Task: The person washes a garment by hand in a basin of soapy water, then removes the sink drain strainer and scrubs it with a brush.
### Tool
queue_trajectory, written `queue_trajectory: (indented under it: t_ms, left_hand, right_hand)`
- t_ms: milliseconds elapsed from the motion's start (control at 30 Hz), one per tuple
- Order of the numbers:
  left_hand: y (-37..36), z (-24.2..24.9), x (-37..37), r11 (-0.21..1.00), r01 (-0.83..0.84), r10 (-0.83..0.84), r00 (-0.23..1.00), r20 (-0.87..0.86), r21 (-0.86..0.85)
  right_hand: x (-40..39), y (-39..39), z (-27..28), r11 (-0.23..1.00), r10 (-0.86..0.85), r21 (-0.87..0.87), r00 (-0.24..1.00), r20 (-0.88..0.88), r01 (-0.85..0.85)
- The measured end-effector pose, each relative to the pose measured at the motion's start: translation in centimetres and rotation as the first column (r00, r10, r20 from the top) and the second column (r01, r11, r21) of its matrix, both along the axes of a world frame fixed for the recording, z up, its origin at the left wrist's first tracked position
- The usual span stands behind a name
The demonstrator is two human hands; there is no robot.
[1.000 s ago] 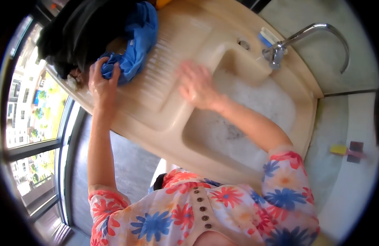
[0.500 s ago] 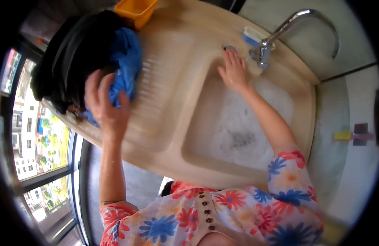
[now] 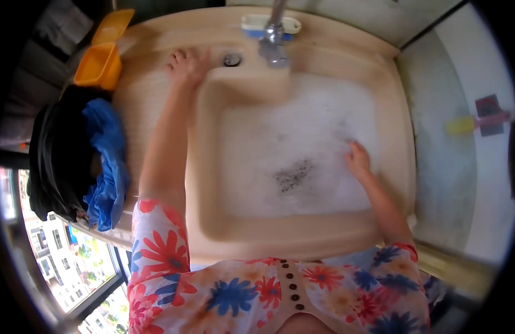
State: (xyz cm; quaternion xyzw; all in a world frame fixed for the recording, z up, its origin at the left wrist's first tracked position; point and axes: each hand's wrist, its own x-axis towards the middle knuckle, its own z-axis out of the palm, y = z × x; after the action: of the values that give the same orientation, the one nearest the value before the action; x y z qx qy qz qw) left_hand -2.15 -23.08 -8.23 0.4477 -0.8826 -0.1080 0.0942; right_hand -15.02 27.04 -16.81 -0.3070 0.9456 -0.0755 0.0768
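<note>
My left hand (image 3: 188, 68) rests on the sink's flat ledge beside a round metal plug fitting (image 3: 232, 59). Its fingers are apart and bent a little, with nothing in them. Over the right side of the basin (image 3: 210, 167), my right hand (image 3: 358, 160) hovers at the white suds (image 3: 318, 122). Its fingers look loosely apart and empty, though slightly blurred. Dark specks (image 3: 293, 175) show through the foam at the basin's middle. On the left ledge lies a heap of black clothes (image 3: 59, 158) with a blue cloth (image 3: 107, 161) against it.
A chrome tap (image 3: 274, 47) rises behind the basin, with a white and blue brush (image 3: 254, 25) at its foot. An orange box (image 3: 98, 65) with its lid up stands behind the clothes. A pink and yellow tool (image 3: 480, 122) hangs on the right wall.
My left hand has left the blue cloth and moved right to the ledge. My right hand has come from the plug fitting down to the suds. The view has turned.
</note>
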Motion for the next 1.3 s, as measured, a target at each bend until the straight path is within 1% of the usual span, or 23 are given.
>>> queue_trajectory:
  t_ms: [33,133,200,267,300,367,400,467,500,567,667,733,800,867,900,933,967,1033,1133,1200,1233,1267,1300]
  left_hand:
    - [0.5,0.2,-1.1,1.0,-0.024,0.024,0.999,0.03,-0.002]
    - [2.1,1.2,-1.2,0.935,0.34,-0.354,0.91,0.218,0.1]
    - [4.4,2.9,-0.4,0.93,0.359,-0.368,0.908,0.203,0.079]
    - [6.6,3.3,0.4,0.926,0.376,-0.374,0.907,0.193,0.028]
    - [7.3,3.1,0.7,0.922,0.387,-0.375,0.906,0.196,-0.024]
    - [8.6,2.9,1.2,0.907,0.403,-0.375,0.904,0.204,-0.12]
    - [8.9,3.0,1.4,0.907,0.401,-0.369,0.903,0.218,-0.127]
    - [9.3,3.1,1.6,0.911,0.39,-0.35,0.904,0.246,-0.136]
    - [9.2,3.3,1.6,0.919,0.388,-0.361,0.902,0.238,-0.075]
    - [9.1,3.0,1.7,0.918,0.387,-0.366,0.912,0.185,-0.089]
    - [8.8,2.5,1.8,0.917,0.392,-0.379,0.915,0.134,-0.081]
    - [9.0,2.3,1.7,0.918,0.391,-0.383,0.917,0.113,-0.067]
    - [9.0,2.3,1.5,0.92,0.388,-0.381,0.919,0.099,-0.063]
    - [9.1,2.5,1.2,0.921,0.381,-0.372,0.923,0.098,-0.087]
    - [9.2,2.5,1.2,0.92,0.378,-0.369,0.924,0.098,-0.099]
    - [9.2,2.6,1.1,0.923,0.373,-0.364,0.926,0.099,-0.095]
    - [9.2,2.6,1.1,0.925,0.368,-0.359,0.928,0.1,-0.092]
    - [9.3,2.8,0.8,0.928,0.362,-0.353,0.93,0.107,-0.089]
    - [9.5,3.4,0.6,0.932,0.35,-0.339,0.934,0.11,-0.093]
    - [9.9,3.6,0.5,0.933,0.346,-0.336,0.936,0.106,-0.098]
    - [10.0,3.7,0.5,0.933,0.347,-0.336,0.935,0.114,-0.095]
    - [10.1,3.9,0.4,0.932,0.35,-0.338,0.933,0.121,-0.095]
    - [10.3,4.1,0.3,0.931,0.353,-0.34,0.932,0.127,-0.094]
  right_hand:
    - [-0.3,0.1,0.2,1.0,0.0,0.005,0.999,0.046,-0.001]
    - [-1.1,-1.4,1.2,0.993,0.026,-0.114,0.99,0.14,-0.01]
    - [-3.5,-4.7,2.4,0.985,-0.029,-0.163,0.982,0.186,0.06]
    - [-7.0,-9.0,3.1,0.933,0.083,-0.353,0.996,0.021,-0.071]
    - [-7.7,-12.3,5.5,0.889,0.149,-0.426,0.986,-0.071,-0.165]
    - [-9.7,-19.0,8.6,0.859,0.251,-0.398,0.942,-0.223,-0.323]
    - [-9.6,-22.3,10.9,0.777,0.329,-0.444,0.889,-0.319,-0.446]
    - [-9.9,-28.1,13.0,0.72,0.386,-0.457,0.848,-0.363,-0.523]
    - [-10.3,-30.2,13.0,0.75,0.396,-0.4,0.842,-0.365,-0.526]
    - [-10.3,-33.4,12.9,0.803,0.419,-0.28,0.832,-0.362,-0.526]
    - [-9.8,-35.4,13.6,0.87,0.481,-0.013,0.855,-0.194,-0.493]
    - [-13.6,-37.0,8.9,0.851,0.489,-0.253,0.87,0.061,-0.46]
    - [-14.7,-37.9,8.1,0.803,0.547,-0.359,0.828,0.125,-0.476]
    - [-13.6,-37.2,10.8,0.737,0.625,-0.335,0.78,0.01,-0.587]
    - [-13.2,-37.2,12.1,0.737,0.637,-0.474,0.73,0.248,-0.482]
    - [-12.7,-37.4,13.6,0.742,0.642,-0.575,0.612,0.461,-0.345]
    - [-12.1,-37.7,14.7,0.752,0.64,-0.633,0.437,0.632,-0.186]
    - [-10.4,-38.4,15.2,0.647,0.744,-0.759,0.276,0.609,-0.072]
    - [-11.0,-39.3,13.8,0.529,0.824,-0.703,0.487,0.29,-0.476]
    - [-12.5,-37.7,13.7,0.685,0.715,-0.594,0.547,0.435,-0.423]
    - [-13.2,-36.7,13.4,0.692,0.701,-0.437,0.681,0.213,-0.575]
    - [-14.2,-35.5,13.0,0.709,0.676,-0.236,0.736,-0.04,-0.664]
    - [-15.5,-33.5,12.6,0.724,0.649,-0.265,0.759,-0.052,-0.638]
